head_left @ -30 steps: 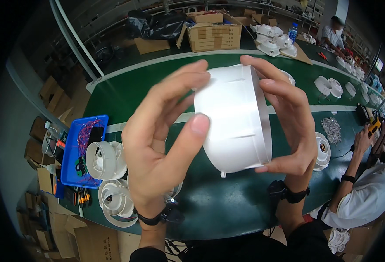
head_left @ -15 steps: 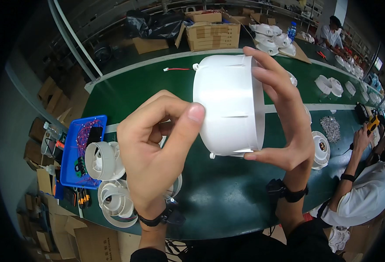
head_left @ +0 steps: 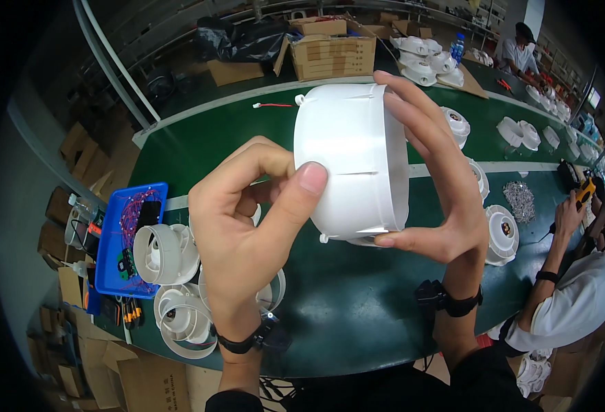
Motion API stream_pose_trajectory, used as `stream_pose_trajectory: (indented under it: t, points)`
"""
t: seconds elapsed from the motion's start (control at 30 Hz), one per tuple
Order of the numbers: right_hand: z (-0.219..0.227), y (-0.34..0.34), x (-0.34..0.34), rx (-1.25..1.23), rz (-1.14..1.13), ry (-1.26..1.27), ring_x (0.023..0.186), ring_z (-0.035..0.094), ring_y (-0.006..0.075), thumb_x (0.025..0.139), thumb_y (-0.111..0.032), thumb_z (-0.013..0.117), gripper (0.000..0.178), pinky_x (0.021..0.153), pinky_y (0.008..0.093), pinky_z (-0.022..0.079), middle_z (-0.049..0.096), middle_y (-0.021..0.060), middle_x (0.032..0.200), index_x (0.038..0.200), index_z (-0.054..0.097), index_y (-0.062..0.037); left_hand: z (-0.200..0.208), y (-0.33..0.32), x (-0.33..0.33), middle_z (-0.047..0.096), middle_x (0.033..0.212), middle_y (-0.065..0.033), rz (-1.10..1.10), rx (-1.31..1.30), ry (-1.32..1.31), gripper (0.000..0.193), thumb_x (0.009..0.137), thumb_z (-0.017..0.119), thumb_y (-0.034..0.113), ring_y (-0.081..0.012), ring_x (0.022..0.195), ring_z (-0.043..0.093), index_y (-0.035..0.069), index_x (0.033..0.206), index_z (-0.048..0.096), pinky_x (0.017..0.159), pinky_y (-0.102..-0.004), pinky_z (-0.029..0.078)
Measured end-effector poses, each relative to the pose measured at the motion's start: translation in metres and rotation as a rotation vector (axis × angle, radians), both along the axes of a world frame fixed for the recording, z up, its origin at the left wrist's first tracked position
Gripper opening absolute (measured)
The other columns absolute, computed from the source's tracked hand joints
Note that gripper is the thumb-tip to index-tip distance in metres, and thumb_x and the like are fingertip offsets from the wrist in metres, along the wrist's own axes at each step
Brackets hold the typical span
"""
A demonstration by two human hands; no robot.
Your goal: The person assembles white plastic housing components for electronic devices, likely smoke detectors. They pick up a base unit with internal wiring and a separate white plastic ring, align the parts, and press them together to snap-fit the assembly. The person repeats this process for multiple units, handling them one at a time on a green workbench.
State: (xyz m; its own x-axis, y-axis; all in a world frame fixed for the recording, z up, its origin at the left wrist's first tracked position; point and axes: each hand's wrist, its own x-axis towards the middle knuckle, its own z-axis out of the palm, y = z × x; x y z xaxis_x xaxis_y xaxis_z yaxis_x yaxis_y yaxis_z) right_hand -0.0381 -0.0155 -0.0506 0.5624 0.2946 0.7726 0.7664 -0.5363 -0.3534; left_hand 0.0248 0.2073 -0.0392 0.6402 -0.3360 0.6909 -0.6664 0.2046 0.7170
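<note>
Above the green table I hold up a white plastic ring-shaped housing, lying on its side with its open rim toward the right. My left hand grips its left end, the thumb pressed on the outer wall and the other fingers partly hidden behind. Around the right rim, my right hand spans with fingers at the top and thumb at the bottom. A short red wire with a white connector sticks out left of the housing's upper edge. The inside of the housing is hidden from view.
White housings stand at the left beside a blue tray of wires and a green board. More round white parts lie at the right, near a pile of small metal pieces. A co-worker holds a yellow tool.
Both hands have shifted slightly left with the housing, which has tilted a little. Its outer wall has turned slightly toward me.
</note>
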Motion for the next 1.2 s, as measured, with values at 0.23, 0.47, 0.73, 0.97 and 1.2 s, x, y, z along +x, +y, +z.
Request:
stream_pose_trajectory:
  t: [0.23,0.47,0.73,0.97,1.2]
  points:
    - [0.003,0.003,-0.003,-0.076,-0.051,-0.078,0.145,0.034,0.0405,0.058,-0.037,0.09,0.109,0.117,0.0491,0.026,0.034,0.028,0.155,0.149,0.041,-0.0002,0.003,0.005,-0.009,0.052,0.071,0.0012,0.02,-0.012,0.153,0.026,0.097,0.062,0.006,-0.0036,0.062,0.039,-0.004,0.073,0.057,0.053,-0.0228,0.029]
    - [0.001,0.0,0.001,-0.025,-0.018,-0.094,0.145,0.034,0.0418,0.059,-0.038,0.089,0.108,0.117,0.0495,0.027,0.034,0.0291,0.155,0.149,0.042,-0.0004,0.003,0.009,-0.002,0.054,0.073,-0.0014,-0.172,-0.03,0.167,0.015,0.091,0.064,0.003,-0.005,0.068,0.044,-0.005,0.078,0.061,0.057,-0.0219,0.031]
    - [0.004,0.0,-0.003,-0.083,-0.081,-0.124,0.143,0.037,0.0434,0.061,-0.037,0.088,0.103,0.116,0.0505,0.027,0.037,0.0296,0.153,0.147,0.045,-0.0012,0.0,0.013,0.006,0.057,0.076,-0.0024,-0.197,-0.034,0.211,0.012,0.088,0.067,0.002,-0.0055,0.065,0.048,-0.006,0.079,0.064,0.058,-0.0202,0.035]
    - [0.004,0.0,-0.001,-0.074,-0.074,-0.137,0.143,0.037,0.0438,0.061,-0.038,0.087,0.102,0.116,0.051,0.027,0.038,0.0295,0.153,0.146,0.046,-0.0014,0.002,0.014,0.005,0.06,0.076,-0.0033,-0.186,-0.012,0.183,0.009,0.087,0.067,0.0,-0.0059,0.066,0.05,-0.007,0.08,0.066,0.058,-0.0207,0.038]
    - [0.004,-0.002,-0.001,-0.08,-0.071,-0.138,0.143,0.037,0.0437,0.061,-0.038,0.087,0.102,0.116,0.0509,0.027,0.038,0.0294,0.153,0.146,0.046,-0.0017,0.003,0.014,0.005,0.061,0.076,-0.0037,-0.204,0.005,0.177,0.006,0.086,0.068,-0.002,-0.0066,0.067,0.052,-0.007,0.082,0.067,0.059,-0.0209,0.039]
